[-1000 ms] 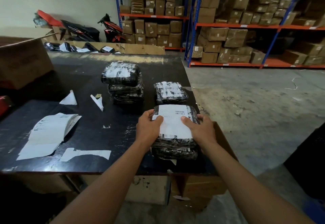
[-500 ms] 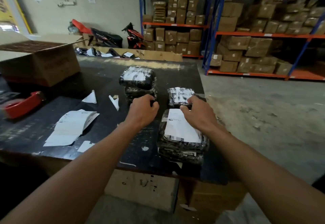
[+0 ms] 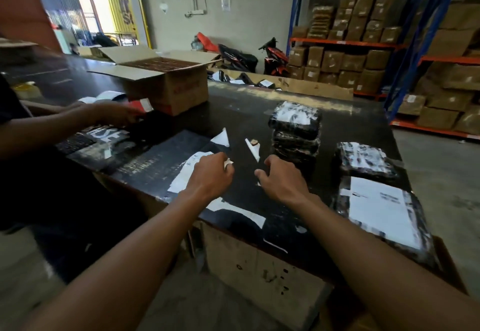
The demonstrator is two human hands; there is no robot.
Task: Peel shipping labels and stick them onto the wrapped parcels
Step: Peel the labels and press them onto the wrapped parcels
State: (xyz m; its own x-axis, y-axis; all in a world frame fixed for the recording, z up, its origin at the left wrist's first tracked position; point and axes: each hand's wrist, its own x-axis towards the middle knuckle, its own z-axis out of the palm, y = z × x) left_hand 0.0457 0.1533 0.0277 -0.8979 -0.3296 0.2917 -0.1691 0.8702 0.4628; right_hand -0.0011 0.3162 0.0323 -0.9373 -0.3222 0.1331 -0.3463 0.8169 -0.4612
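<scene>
- The label sheets (image 3: 185,175) lie on the black worktop (image 3: 244,110) near its front edge, and my left hand (image 3: 210,176) is directly over their right end.
- The left hand's fingers are curled, with a small white bit of paper (image 3: 228,163) at the fingertips. The blur keeps me from telling whether it is actually pinched.
- My right hand (image 3: 281,178) is just right of the left, above bare worktop, its fingers loosely bent and carrying nothing.
- The labelled parcel (image 3: 381,211) sits at the front right corner, well right of the right hand, with a white label covering its top.
- Behind it lies a wrapped parcel (image 3: 363,160) without a paper label, and further left a stack of parcels (image 3: 294,128) stands just beyond the right hand.
- Two triangular paper scraps (image 3: 220,138) lie between the stack and the sheets.
- A torn white strip (image 3: 241,212) lies at the front edge below my wrists.
- An open cardboard box (image 3: 168,81) stands at the far left, and another person's hand (image 3: 118,113) reaches in beside it.
- Racks of cartons (image 3: 345,53) fill the back wall.
</scene>
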